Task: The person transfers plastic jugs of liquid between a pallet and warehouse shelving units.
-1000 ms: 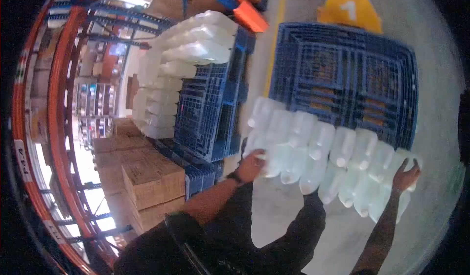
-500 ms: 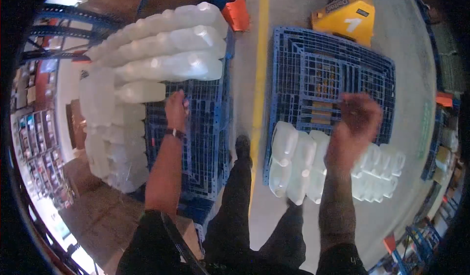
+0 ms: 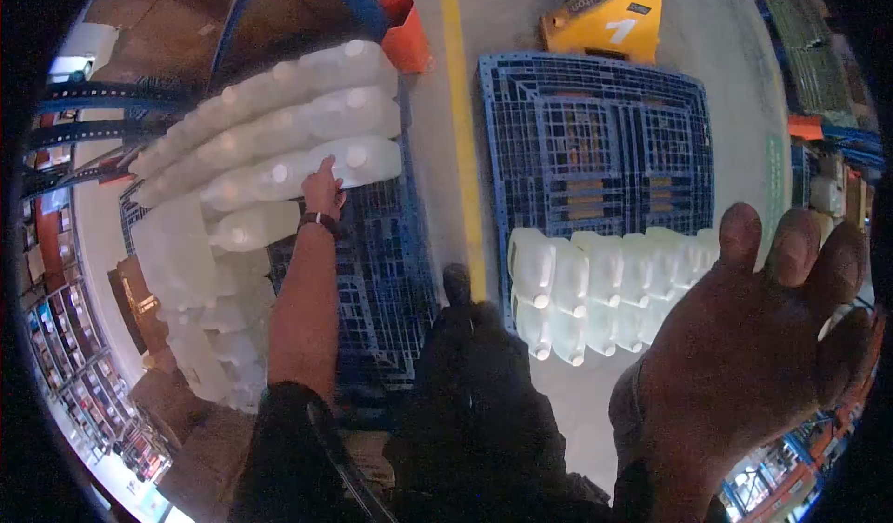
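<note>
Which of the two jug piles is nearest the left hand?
The left pile, left of the yellow floor line: the left hand is right at it, index finger extended over its jugs. The right pile sits across the line.

Left hand point(image 3: 323, 191) near pale jugs point(image 3: 379, 160) (blue pallet point(image 3: 367, 272) beneath)

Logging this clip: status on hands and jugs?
Left hand by left-side jugs, contact unclear. Right hand open, close to camera. Right-side jugs partly hidden behind it.
</note>
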The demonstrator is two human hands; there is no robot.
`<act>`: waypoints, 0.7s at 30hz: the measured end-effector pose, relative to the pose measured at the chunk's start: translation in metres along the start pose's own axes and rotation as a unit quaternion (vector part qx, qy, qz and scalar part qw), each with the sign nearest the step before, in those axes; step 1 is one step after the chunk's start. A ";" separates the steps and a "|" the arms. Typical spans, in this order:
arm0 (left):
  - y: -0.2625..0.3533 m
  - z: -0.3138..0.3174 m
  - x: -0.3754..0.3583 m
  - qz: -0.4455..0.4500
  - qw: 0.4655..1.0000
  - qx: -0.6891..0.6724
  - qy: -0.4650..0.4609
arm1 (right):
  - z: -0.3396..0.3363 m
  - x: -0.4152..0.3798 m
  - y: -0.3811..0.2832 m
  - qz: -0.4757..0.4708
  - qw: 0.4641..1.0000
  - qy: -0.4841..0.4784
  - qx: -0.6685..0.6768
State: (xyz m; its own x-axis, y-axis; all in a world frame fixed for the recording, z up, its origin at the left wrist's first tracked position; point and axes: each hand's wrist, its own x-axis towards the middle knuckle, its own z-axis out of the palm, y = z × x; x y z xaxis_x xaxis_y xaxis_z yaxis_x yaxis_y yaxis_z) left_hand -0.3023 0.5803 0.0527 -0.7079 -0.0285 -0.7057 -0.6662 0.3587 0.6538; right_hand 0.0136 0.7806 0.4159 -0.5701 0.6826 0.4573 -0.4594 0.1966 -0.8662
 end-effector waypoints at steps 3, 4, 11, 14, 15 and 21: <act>-0.004 0.008 0.001 0.006 1.000 -0.025 -0.004 | 0.000 0.019 0.010 0.024 1.000 -0.009 -0.008; -0.003 0.008 0.003 0.016 0.999 -0.026 -0.012 | 0.001 0.026 0.019 0.040 0.999 -0.010 -0.015; 0.005 0.046 0.010 -0.092 0.987 0.006 0.128 | 0.000 0.070 0.115 0.105 0.972 -0.034 -0.209; 0.062 0.078 -0.013 -0.188 0.929 -0.016 0.318 | 0.010 0.119 0.169 0.199 0.942 -0.132 -0.235; 0.044 0.082 -0.001 -0.215 0.918 -0.028 0.332 | 0.011 0.135 0.188 0.211 0.936 -0.164 -0.231; 0.033 0.097 0.013 -0.128 0.876 0.081 0.458 | 0.039 0.200 0.372 0.096 0.763 -0.570 -0.291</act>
State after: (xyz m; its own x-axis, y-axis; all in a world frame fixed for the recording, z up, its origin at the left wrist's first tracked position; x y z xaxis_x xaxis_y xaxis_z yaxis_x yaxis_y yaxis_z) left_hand -0.3112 0.6822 0.0386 -0.4811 -0.8370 -0.2607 -0.8410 0.3568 0.4067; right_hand -0.2984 0.9628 0.1932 -0.9629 -0.2512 -0.0988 -0.1012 0.6754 -0.7305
